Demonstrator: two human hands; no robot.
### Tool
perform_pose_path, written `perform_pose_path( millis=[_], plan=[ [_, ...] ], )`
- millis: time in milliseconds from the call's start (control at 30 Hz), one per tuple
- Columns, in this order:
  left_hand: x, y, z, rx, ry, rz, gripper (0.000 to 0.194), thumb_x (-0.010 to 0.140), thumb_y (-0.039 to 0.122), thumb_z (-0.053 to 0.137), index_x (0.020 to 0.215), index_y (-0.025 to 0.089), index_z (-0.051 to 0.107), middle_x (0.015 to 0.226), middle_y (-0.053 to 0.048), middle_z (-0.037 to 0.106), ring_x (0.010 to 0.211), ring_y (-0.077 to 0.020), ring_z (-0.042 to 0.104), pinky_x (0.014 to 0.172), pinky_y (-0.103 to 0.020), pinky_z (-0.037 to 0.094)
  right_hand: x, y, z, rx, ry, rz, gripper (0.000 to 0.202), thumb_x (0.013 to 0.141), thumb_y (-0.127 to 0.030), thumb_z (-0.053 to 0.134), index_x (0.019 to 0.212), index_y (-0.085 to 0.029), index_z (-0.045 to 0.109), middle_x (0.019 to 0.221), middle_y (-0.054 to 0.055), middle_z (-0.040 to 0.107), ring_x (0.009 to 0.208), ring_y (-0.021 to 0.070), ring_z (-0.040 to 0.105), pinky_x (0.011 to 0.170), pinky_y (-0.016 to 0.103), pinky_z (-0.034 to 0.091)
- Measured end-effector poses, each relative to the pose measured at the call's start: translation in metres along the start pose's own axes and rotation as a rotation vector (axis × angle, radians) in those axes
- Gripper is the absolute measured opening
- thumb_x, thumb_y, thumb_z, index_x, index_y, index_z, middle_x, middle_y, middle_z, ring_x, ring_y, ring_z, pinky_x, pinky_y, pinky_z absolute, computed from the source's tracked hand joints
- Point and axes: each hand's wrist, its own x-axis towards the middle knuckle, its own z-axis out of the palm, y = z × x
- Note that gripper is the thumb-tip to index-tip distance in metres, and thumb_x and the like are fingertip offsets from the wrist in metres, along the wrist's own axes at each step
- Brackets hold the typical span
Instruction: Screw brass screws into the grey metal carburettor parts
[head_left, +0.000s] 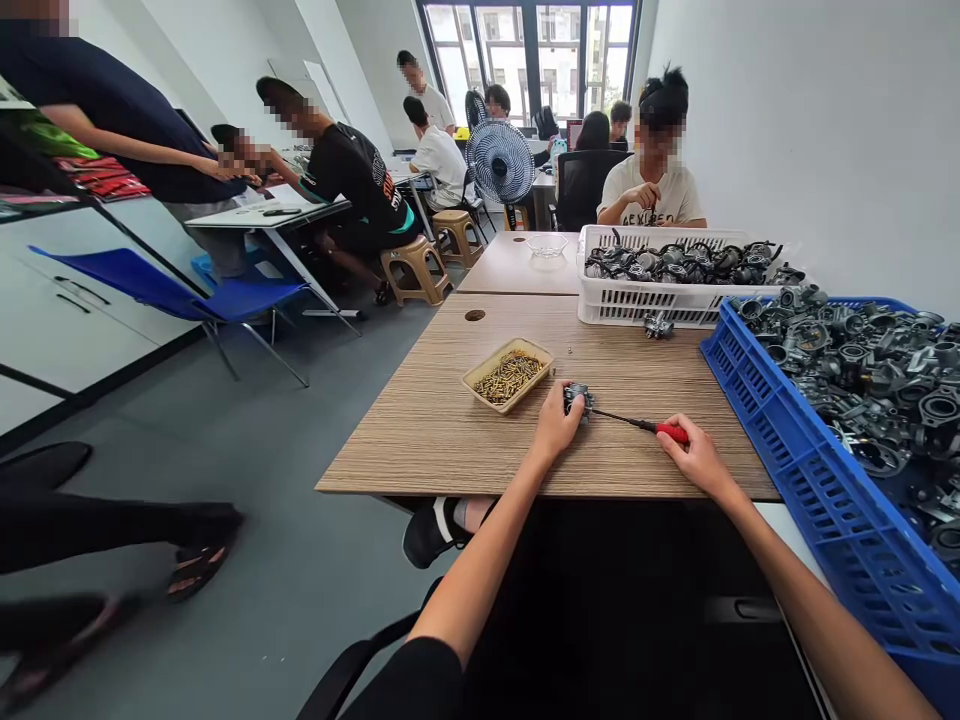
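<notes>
On the wood-grain table, my left hand [557, 425] is closed around a small grey metal carburetor part [580, 400], its thumb over the near side. My right hand [699, 458] grips the red handle of a screwdriver [673, 433]. The dark shaft points left, and its tip reaches the side of the metal part; the exact contact point is too small to make out. Just left of the part is a cream tray [480, 392] filled with small brass-coloured pieces. A few tiny pieces lie on the tabletop beside this tray.
A blue crate [806, 440] heaped with metal parts borders the table's right side. Behind is a white basket [637, 300] of similar parts, with one loose part [658, 326] before it. Across the table sits a person [652, 190]. A clear dish [547, 246] stands farther back.
</notes>
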Motion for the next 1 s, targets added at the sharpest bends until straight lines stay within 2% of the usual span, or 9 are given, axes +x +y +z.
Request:
perform_pose_path(
  millis=[1000],
  plan=[
    [0.0,-0.0013,-0.0002,0.01,-0.006,0.001,0.025,0.097,0.035,0.049,0.117,0.022,0.053,0.114,-0.01,0.069,0.108,-0.0249,0.065,0.098,-0.04,0.05,-0.0004,-0.0023,-0.0008,-0.007,-0.007,0.012,0.035,0.09,-0.058,0.056,0.088,-0.024,0.056,0.063,-0.003,0.053,0.055,0.0159,0.045,0.056,0.029,0.034]
  ],
)
